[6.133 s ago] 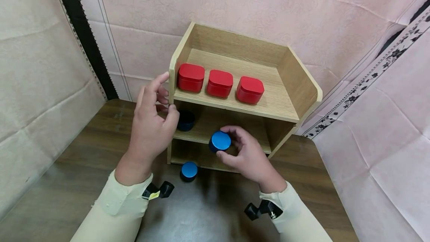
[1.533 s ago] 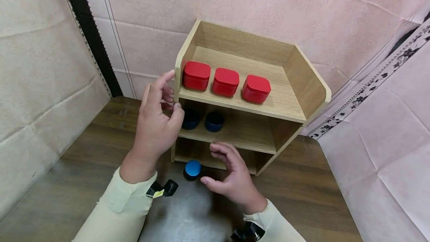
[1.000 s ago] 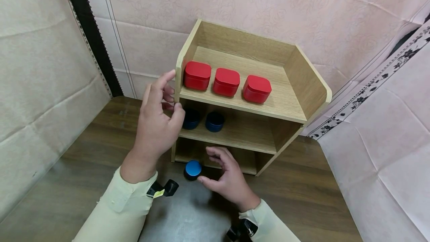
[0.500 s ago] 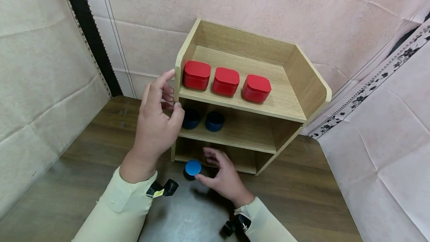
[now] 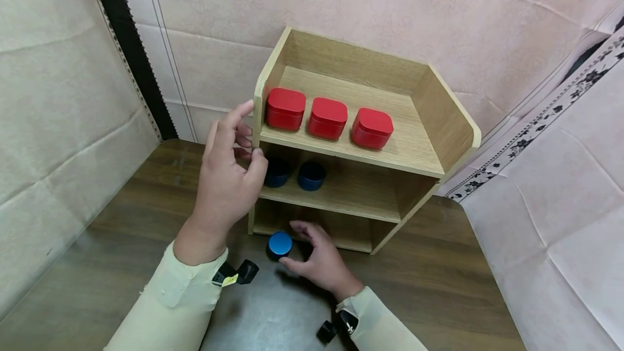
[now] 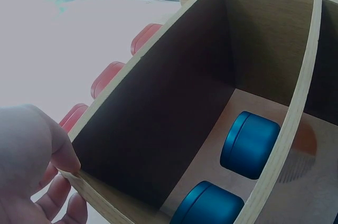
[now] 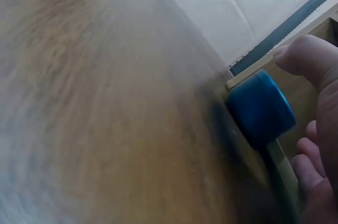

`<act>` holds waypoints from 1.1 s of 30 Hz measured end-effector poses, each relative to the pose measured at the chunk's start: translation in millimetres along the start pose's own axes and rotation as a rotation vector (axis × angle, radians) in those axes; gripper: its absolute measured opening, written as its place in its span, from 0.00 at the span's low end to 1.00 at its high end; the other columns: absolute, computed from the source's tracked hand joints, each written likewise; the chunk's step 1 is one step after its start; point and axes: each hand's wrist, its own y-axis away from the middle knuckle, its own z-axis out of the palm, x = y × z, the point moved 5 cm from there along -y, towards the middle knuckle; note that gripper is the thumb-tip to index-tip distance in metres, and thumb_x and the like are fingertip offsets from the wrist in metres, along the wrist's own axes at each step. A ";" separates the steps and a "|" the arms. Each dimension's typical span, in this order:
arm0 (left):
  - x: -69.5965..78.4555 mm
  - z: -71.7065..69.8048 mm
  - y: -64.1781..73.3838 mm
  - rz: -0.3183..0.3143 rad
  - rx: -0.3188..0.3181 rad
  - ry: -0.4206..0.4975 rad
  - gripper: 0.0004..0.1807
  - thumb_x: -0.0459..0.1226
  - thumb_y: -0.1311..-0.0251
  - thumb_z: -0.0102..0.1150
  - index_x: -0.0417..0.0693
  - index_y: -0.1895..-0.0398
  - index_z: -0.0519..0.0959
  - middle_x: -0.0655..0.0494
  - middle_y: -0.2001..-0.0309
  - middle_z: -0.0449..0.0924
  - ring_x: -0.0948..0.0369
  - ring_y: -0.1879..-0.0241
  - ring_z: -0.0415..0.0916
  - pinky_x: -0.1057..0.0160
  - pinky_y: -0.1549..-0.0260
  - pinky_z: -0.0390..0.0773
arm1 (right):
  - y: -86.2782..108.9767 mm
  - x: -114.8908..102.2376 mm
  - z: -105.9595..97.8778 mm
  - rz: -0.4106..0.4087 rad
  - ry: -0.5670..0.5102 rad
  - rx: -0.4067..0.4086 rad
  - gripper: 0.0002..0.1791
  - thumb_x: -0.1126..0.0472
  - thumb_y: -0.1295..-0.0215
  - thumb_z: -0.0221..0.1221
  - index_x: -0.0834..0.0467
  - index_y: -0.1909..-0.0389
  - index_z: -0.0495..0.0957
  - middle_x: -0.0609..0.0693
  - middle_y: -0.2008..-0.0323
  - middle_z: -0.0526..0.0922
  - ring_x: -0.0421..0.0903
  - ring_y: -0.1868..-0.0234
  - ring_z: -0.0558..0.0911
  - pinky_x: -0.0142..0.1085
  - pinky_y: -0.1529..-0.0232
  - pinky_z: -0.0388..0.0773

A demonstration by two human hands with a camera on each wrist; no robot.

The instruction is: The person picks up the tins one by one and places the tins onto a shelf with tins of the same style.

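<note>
A round blue tin (image 5: 279, 244) (image 7: 260, 109) stands on the brown table (image 5: 122, 242) in front of a small wooden shelf (image 5: 414, 150). My right hand (image 5: 299, 248) is cupped beside it, thumb and fingers (image 7: 311, 60) flanking the tin, with no firm contact visible. My left hand (image 5: 239, 148) holds the shelf's left side panel (image 6: 174, 129), thumb on its front edge. Two more blue tins (image 5: 277, 172) (image 5: 311, 176) sit on the middle shelf, at the left. Three red square tins (image 5: 327, 118) line the top shelf.
The shelf stands against a pink papered wall (image 5: 390, 15), with pale sheeting on both sides. The right part of the middle shelf (image 5: 365, 191) holds nothing. The bottom compartment is dark and mostly hidden.
My right hand put a blue tin on the middle shelf, then came down and left to the tin on the table. The left hand has stayed on the shelf's side.
</note>
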 end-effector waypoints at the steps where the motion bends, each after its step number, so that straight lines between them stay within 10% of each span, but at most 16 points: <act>1: 0.0 0.0 0.0 0.000 -0.001 0.000 0.42 0.25 0.30 0.59 0.60 0.14 0.69 0.42 0.42 0.73 0.59 0.46 0.72 0.58 0.52 0.83 | 0.3 0.3 0.9 0.001 0.015 0.000 0.44 0.48 0.38 0.83 0.52 0.23 0.76 0.47 0.27 0.80 0.49 0.28 0.82 0.48 0.25 0.82; 14: -1.0 -0.2 0.0 -0.008 0.002 -0.002 0.42 0.25 0.30 0.59 0.60 0.14 0.69 0.43 0.42 0.73 0.59 0.46 0.72 0.58 0.52 0.83 | 0.2 -5.6 6.8 -0.058 0.237 -0.025 0.44 0.44 0.36 0.81 0.47 0.21 0.75 0.48 0.31 0.82 0.46 0.34 0.84 0.49 0.34 0.86; 33: -0.5 0.8 -0.3 -0.004 0.018 0.010 0.42 0.25 0.32 0.59 0.59 0.15 0.70 0.42 0.43 0.73 0.60 0.47 0.73 0.60 0.52 0.83 | -3.9 -12.7 7.2 -0.059 0.267 -0.069 0.39 0.46 0.33 0.79 0.49 0.24 0.78 0.46 0.32 0.83 0.44 0.30 0.82 0.49 0.29 0.83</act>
